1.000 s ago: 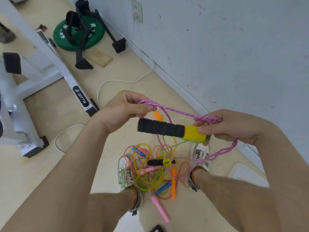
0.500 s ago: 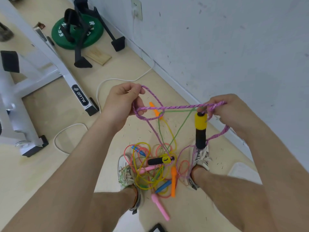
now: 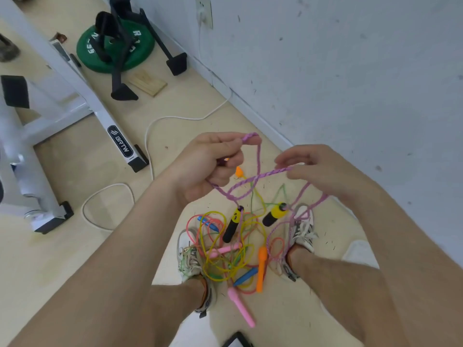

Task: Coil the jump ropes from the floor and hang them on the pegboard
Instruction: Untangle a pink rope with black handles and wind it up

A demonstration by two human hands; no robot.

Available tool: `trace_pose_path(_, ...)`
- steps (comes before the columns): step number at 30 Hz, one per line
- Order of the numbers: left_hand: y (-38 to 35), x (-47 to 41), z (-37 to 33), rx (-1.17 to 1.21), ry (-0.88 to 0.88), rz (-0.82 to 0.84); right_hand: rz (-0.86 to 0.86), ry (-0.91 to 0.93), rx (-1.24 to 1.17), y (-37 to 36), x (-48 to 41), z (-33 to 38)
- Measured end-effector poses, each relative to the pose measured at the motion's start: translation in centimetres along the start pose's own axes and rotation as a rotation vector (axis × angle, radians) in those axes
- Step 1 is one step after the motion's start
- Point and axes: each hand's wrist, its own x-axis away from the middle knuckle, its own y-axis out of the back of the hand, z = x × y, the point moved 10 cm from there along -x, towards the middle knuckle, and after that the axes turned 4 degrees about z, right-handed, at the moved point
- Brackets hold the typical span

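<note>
A purple braided jump rope (image 3: 260, 175) stretches between my two hands above the floor. My left hand (image 3: 208, 164) grips a loop of it, with the rope running over the index finger. My right hand (image 3: 318, 171) pinches the strand between thumb and fingers. Its two yellow-and-black handles (image 3: 233, 224) (image 3: 274, 214) dangle below on the rope. Beneath them, between my shoes, lies a tangle of jump ropes (image 3: 225, 249) in yellow, red and green, with pink, orange and blue handles. No pegboard is in view.
A white wall (image 3: 350, 71) runs along the right. A white bench frame (image 3: 75, 91) stands at left, with a green weight plate (image 3: 115, 46) and a black stand behind it. A white cable (image 3: 150, 136) snakes over the floor.
My hands have come closer together. The handle that hung from my right hand has dropped lower, and the second handle has lifted off the pile, so both now dangle.
</note>
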Motion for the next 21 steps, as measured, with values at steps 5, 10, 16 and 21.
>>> trace_pose_path(5,-4.0,0.0,-1.2,0.289,-0.024,0.161,0.280,0.068,0.270,-6.3,0.0,1.1)
trace_pose_path(10,-5.7,0.2,-4.6,0.593,-0.185,0.272,0.258,0.112,0.562,-9.3,-0.3,0.7)
trace_pose_path(16,-4.4,0.3,-5.5,0.624,-0.297,0.130,0.252,0.072,0.375,-9.4,-0.4,0.7)
trace_pose_path(21,-5.9,0.7,-5.9,0.607,-0.325,0.151,0.010,0.108,0.357,-8.2,-0.6,1.6)
